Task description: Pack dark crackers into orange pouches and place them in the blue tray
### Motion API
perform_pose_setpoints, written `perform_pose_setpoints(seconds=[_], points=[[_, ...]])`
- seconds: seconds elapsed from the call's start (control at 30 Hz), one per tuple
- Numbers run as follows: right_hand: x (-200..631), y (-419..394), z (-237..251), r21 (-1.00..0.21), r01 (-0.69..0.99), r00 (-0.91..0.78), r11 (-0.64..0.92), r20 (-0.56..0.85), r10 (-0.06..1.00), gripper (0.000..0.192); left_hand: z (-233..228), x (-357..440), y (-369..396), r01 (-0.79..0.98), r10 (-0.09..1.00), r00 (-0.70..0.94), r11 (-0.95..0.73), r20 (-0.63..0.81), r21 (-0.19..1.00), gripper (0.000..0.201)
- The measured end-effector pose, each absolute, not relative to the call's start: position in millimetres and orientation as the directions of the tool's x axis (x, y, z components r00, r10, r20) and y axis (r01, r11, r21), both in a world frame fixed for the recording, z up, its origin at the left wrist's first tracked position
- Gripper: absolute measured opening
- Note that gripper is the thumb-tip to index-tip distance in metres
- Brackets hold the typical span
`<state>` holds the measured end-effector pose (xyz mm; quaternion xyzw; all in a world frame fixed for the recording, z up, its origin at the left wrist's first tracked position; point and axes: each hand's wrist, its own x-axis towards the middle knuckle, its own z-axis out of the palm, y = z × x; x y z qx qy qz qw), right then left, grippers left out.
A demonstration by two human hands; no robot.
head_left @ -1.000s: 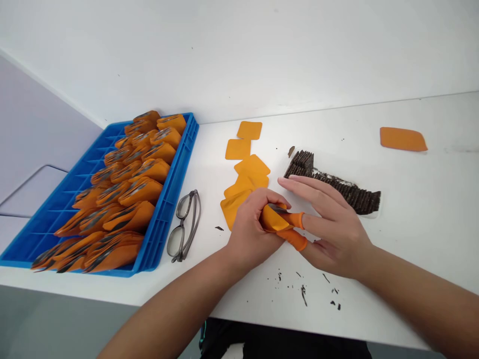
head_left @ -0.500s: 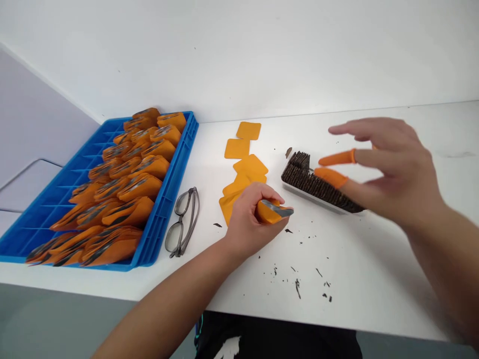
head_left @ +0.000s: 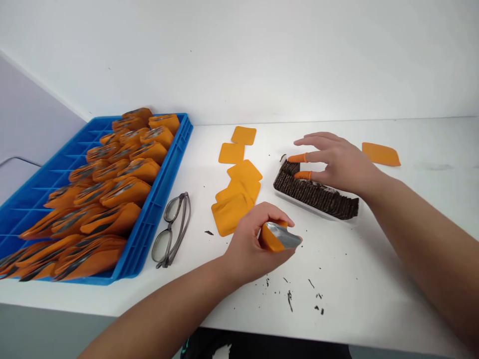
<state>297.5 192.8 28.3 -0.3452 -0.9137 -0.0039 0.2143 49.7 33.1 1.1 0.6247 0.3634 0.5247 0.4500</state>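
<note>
Left grip: left hand (head_left: pixel 249 244) closed around an orange pouch (head_left: pixel 275 238) just below frame centre, thumb over the top, fingers curled beneath; mouth squeezed into an opening, grey lining showing, likely kept that way to take a piece.
Right grip: right hand (head_left: pixel 339 162) right of centre, palm down, fingers spread; thumb and forefinger, each in an orange finger cot (head_left: pixel 298 158), partly apart and pinching at the near end of the dark stack; holding nothing free of the row yet.
Dark stack: row of thin dark brown pieces (head_left: pixel 318 194) standing on edge in a shallow clear tray (head_left: pixel 321 211), running from centre toward the right; on edge, probably so single pieces peel off the end.
Flat pouches: loose pile of orange pouches (head_left: pixel 235 194) left of the dark row, overlapping, close to the left hand; one more orange pouch (head_left: pixel 380 154) lying apart at right.
Blue tray: blue plastic tray (head_left: pixel 164 189) at left of frame, divided into slots, rows of bulging orange pouches leaning in them, dark contents visible at their mouths.
Glasses: grey-framed glasses (head_left: pixel 171 230) folded, between blue tray and left forearm.
Surface: white tabletop (head_left: pixel 374 279), dark crumbs (head_left: pixel 299 294) scattered at lower centre, near the front edge.
Room: plain white wall (head_left: pixel 239 55) behind, meeting the table in a straight line; pale lilac panel at far left.
</note>
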Motion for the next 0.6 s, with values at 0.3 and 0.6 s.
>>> perform_pose_setpoints(seconds=[0.3,0.6], points=[[316.3,187.1,33.2,-0.199,0.616,-0.609,0.762,0.494,0.621,0.019,3.6,50.3,33.2,-0.054,0.940,0.205,-0.266,0.271,0.962,0.034],[326.8,160.6,93.5,-0.548,0.568,-0.379,0.614,0.488,0.786,0.022,9.4,49.2,33.9,-0.039,0.957,0.118,-0.262,0.265,0.964,0.028]])
